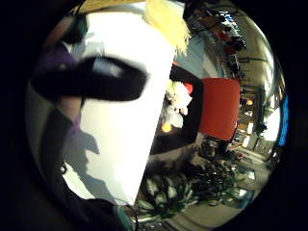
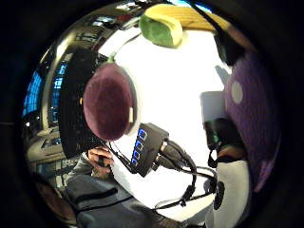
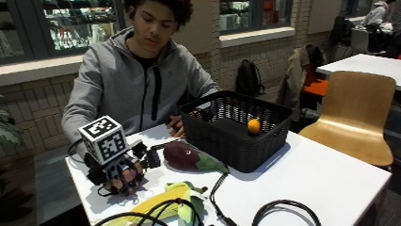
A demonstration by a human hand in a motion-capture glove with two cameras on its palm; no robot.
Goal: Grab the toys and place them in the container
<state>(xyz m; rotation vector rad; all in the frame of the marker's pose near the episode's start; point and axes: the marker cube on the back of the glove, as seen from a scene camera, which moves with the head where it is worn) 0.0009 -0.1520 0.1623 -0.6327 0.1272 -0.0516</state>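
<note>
White counter (image 3: 325, 174) carries the basket (image 3: 236, 129) within reach; the gloved right hand (image 3: 120, 174) curls round what looks like a purple toy (image 2: 249, 109), ready for lifting.

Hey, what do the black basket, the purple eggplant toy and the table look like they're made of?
The black basket looks like moulded plastic in a woven lattice: its walls show regular holes and keep a stiff shape. The purple eggplant toy seems to be soft plush, with a fuzzy, matte surface in the thumb-side palm view. The white table has a smooth, plain top, probably laminate, though that is uncertain.
</note>
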